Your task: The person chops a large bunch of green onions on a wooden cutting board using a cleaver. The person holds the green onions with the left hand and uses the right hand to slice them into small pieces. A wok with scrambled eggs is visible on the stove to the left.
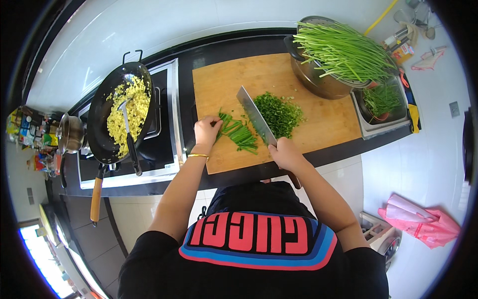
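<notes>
Green stalks [241, 135], gripped by your left fingers [217, 122], lay left of the cleaver [256, 114] your right fingers [273, 149] clasped; chopped greens [277, 113] lay to its right.

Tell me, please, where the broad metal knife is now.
Near the head view's centre, the knife is in the right hand, between green stalk pieces (left) and finely chopped greens (right).

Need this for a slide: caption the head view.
Right hand grips a knife between chopped greens and longer stalks, which the left hand touches on a wooden board.
</notes>
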`<act>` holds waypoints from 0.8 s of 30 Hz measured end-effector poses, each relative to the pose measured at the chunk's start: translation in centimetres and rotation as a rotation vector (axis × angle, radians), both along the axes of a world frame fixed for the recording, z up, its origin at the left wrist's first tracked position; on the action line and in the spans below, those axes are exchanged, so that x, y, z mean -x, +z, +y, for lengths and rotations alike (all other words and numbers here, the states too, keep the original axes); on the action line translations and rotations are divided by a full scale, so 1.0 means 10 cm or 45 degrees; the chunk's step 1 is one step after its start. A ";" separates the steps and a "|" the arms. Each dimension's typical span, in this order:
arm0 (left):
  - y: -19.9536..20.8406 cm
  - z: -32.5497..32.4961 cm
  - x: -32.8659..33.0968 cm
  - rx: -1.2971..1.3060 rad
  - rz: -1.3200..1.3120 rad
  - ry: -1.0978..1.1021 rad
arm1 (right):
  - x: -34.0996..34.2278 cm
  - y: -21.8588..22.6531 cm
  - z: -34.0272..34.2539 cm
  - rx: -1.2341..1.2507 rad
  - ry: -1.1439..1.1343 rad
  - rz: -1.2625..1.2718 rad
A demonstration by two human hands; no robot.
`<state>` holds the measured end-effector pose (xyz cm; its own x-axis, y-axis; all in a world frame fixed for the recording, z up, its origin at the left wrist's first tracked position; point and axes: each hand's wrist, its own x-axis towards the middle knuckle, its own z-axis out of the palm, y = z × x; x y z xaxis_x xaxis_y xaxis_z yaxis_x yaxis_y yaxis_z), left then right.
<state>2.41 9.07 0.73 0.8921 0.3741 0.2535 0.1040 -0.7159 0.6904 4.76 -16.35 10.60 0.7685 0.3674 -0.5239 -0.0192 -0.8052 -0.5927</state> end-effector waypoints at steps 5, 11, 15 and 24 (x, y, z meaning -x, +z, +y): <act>0.06 -0.21 -0.12 -0.057 0.096 -0.209 | 0.02 -0.09 -0.13 0.014 -0.028 0.013; 0.10 -0.52 0.08 -0.254 -0.011 -0.369 | 0.04 -0.11 -0.20 0.009 -0.012 0.005; 0.14 -0.68 0.22 -0.250 -0.133 -0.471 | 0.05 -0.17 -0.22 0.005 0.016 0.002; 0.20 -0.73 0.32 -0.458 -0.034 -0.541 | 0.04 -0.23 -0.22 -0.008 0.001 0.000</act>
<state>-0.80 1.74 2.77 0.9371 -0.1312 0.3235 -0.2592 -0.8823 0.3930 4.39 -18.59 8.34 0.7683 0.3712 -0.5216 -0.0186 -0.8014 -0.5978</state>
